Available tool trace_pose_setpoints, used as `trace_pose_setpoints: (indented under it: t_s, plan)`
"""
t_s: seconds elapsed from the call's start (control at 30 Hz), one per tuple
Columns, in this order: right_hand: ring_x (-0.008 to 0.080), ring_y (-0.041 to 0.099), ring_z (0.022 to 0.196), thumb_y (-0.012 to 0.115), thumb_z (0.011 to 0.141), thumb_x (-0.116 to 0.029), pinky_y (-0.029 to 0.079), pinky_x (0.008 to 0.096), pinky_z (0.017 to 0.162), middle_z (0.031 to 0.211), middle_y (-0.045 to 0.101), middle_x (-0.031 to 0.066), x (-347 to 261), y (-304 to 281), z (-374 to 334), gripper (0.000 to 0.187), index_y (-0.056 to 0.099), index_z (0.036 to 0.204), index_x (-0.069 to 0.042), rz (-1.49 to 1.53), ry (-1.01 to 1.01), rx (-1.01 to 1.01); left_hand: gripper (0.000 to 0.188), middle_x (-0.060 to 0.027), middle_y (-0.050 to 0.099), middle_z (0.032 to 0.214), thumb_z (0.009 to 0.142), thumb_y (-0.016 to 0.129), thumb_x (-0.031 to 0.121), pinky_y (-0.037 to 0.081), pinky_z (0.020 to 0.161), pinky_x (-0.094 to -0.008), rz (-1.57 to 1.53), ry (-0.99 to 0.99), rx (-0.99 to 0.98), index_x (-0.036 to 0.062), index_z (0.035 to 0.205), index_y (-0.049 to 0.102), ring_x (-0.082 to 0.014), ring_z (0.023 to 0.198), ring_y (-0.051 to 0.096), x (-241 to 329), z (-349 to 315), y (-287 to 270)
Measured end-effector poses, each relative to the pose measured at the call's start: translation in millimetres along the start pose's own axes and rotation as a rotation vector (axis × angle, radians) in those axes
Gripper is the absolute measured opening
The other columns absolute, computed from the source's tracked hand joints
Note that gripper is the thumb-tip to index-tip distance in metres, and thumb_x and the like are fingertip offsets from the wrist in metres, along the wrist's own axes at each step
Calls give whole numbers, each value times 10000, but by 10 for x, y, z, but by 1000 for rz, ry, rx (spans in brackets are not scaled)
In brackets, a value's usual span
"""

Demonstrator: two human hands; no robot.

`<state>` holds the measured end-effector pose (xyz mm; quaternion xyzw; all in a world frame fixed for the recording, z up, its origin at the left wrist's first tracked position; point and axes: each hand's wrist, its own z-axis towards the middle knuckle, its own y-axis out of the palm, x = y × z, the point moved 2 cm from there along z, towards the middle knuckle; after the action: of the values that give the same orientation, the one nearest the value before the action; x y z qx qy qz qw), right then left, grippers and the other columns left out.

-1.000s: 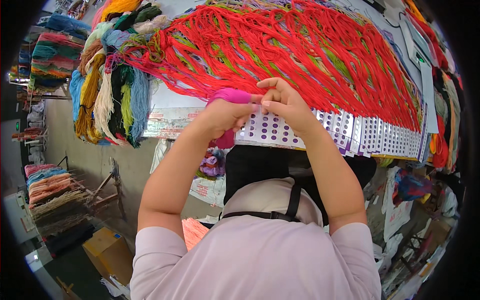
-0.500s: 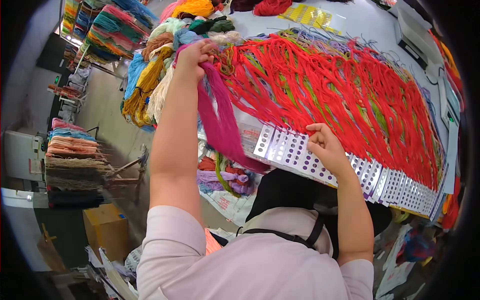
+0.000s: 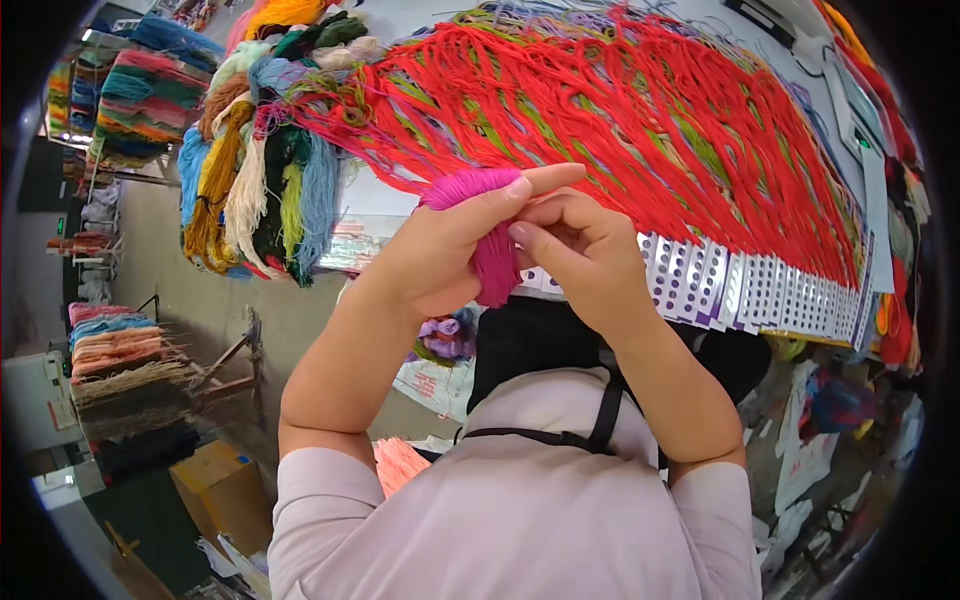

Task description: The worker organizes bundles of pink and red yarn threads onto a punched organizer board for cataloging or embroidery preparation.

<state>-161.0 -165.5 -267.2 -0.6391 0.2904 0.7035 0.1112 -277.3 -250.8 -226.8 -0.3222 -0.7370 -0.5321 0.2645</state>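
Observation:
A magenta skein of thread is bunched in my left hand, which is closed around it with the index finger stretched out to the right. Part of the skein bulges above the thumb and the rest hangs below the palm. Right beside it, my right hand has its thumb and fingers pinched together near the skein's edge. What lies between those fingertips is too small to make out. Beyond both hands, long red threads mixed with green and purple ones fan across the table, running down to white punched cards along its near edge.
Skeins of several colours hang over the table's left end, a mustard one and a cream one among them. Racks of yarn and a cardboard box stand on the floor to the left. Grey equipment sits at the far right.
My left hand has come from the table's far left toward me, gathering the long hanging magenta skein into a bunch. My right hand has moved left from the cards to meet it.

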Motion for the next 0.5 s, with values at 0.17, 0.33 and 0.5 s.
trace_pose_setpoints:
  t_s: [0.17,0.33,0.5]
  plan:
    - [17,496,658,651,878,-67,385,183,573,775,592,-22,-37,-57,-130,72,648,911,-3,155,39,25,519,-148,481,1372,1009,364,298,440,996,-361,-63,40,17,-53,1391,378,-230,1207,519,-83,1,-5]
    - [16,493,663,641,884,-62,386,178,592,778,601,-20,-63,-84,-191,62,640,901,-2,207,69,49,499,-146,478,1370,1009,368,293,455,983,-370,-48,41,60,-45,1375,397,-237,1217,508,-99,-36,1]
    - [72,554,865,598,887,-48,430,220,731,945,639,64,-90,-295,-279,41,606,882,-7,139,-24,167,507,2,502,795,988,445,253,455,660,-277,-76,59,-12,-30,1403,371,-91,698,519,-93,-55,-152]
